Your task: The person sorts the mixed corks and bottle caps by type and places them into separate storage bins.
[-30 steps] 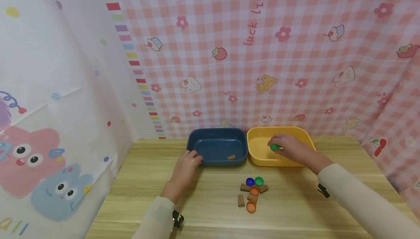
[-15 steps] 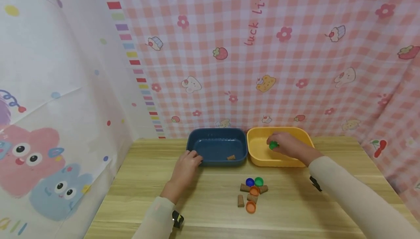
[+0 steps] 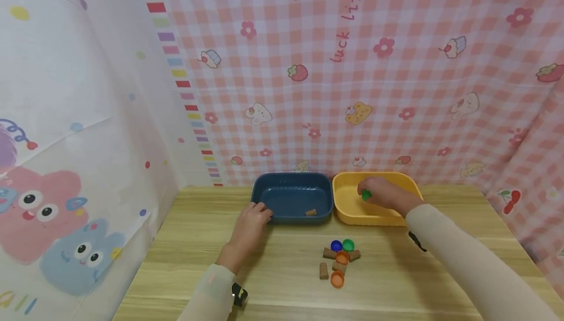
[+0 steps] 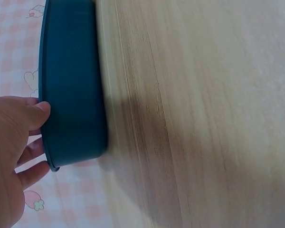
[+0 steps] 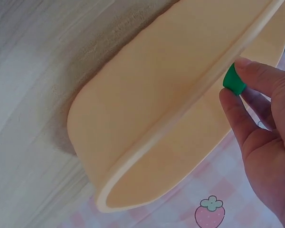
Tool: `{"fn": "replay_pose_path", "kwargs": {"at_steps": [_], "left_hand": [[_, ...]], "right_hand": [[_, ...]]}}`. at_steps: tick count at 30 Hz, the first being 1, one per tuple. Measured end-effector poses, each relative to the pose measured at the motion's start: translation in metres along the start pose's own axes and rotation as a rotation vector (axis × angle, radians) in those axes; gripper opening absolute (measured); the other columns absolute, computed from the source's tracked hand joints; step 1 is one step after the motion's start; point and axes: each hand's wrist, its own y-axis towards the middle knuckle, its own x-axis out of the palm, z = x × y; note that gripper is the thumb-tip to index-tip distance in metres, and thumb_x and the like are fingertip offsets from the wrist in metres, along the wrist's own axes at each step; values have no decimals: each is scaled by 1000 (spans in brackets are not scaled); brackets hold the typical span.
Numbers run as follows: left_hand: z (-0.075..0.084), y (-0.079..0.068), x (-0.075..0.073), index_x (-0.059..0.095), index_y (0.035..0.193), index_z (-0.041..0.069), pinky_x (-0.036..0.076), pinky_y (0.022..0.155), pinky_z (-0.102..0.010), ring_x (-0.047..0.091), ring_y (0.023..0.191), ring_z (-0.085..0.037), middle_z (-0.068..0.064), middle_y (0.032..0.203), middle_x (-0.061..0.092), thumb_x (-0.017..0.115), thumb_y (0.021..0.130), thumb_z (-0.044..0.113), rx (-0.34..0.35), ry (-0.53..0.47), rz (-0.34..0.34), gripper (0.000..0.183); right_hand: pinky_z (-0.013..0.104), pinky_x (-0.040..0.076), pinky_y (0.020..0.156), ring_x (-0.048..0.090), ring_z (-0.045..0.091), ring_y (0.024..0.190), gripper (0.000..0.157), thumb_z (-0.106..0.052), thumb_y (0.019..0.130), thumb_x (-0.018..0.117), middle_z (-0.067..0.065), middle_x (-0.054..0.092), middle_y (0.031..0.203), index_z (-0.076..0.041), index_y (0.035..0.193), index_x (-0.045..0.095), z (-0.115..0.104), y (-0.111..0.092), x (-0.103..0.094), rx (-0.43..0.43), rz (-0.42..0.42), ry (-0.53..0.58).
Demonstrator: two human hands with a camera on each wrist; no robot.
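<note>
My left hand (image 3: pixel 251 225) holds the near left corner of the dark blue bin (image 3: pixel 292 219). In the left wrist view its thumb lies outside the bin's wall (image 4: pixel 73 90) and the fingers go over the rim. One cork piece (image 3: pixel 311 212) lies inside that bin. Over the yellow bin (image 3: pixel 374 220), my right hand (image 3: pixel 383 194) pinches a green bottle cap (image 5: pixel 234 80) between thumb and fingers. Closer to me on the table lie a blue cap (image 3: pixel 336 245), a green cap (image 3: pixel 348 245), two orange caps (image 3: pixel 337 279) and several cork pieces (image 3: pixel 323 271).
Both bins stand side by side at the back edge of the wooden table (image 3: pixel 282 282). Behind them hangs a pink checked cloth (image 3: pixel 282 96). A white printed cloth (image 3: pixel 110 164) covers the left side.
My right hand, with the green cap, has shifted slightly left over the yellow bin, and its forearm has swung left. The left hand has stayed on the blue bin.
</note>
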Motion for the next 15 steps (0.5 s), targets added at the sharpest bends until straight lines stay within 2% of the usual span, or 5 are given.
{"fn": "replay_pose_path", "kwargs": {"at_steps": [3, 6, 9, 11, 15], "left_hand": [[1, 1, -1, 79, 93, 10, 49, 69, -34, 53, 73, -21, -4, 84, 66, 75, 92, 8, -4, 7, -14, 5], [1, 1, -2, 79, 93, 9, 50, 69, -34, 54, 74, -21, -4, 84, 67, 74, 92, 9, -5, 7, -24, 5], [1, 1, -3, 79, 92, 9, 50, 69, -34, 54, 73, -21, -4, 84, 67, 74, 92, 9, -5, 11, -23, 5], [1, 1, -3, 79, 91, 9, 50, 69, -34, 54, 73, -21, -4, 83, 67, 74, 92, 9, -4, 13, -19, 5], [1, 1, -3, 79, 92, 9, 50, 69, -34, 54, 73, -22, -4, 83, 66, 74, 92, 9, -1, 14, -17, 5]], "right_hand": [[45, 58, 91, 67, 23, 97, 20, 2, 89, 76, 9, 74, 107, -4, 108, 74, -1, 0, -1, -19, -2, 17], [43, 57, 87, 63, 20, 90, 17, 2, 90, 74, 6, 72, 101, -4, 106, 73, -4, -1, -2, -23, -11, 80], [41, 53, 84, 58, 20, 86, 14, 1, 91, 72, 6, 69, 96, -5, 104, 73, -8, -2, -2, -2, -30, 147], [42, 52, 85, 56, 21, 88, 15, 1, 92, 71, 7, 68, 98, -5, 105, 71, -11, -2, -2, 11, -38, 176], [46, 55, 90, 62, 25, 95, 20, 2, 90, 74, 10, 71, 107, -4, 109, 72, -12, 1, 1, -15, -39, 119]]}}
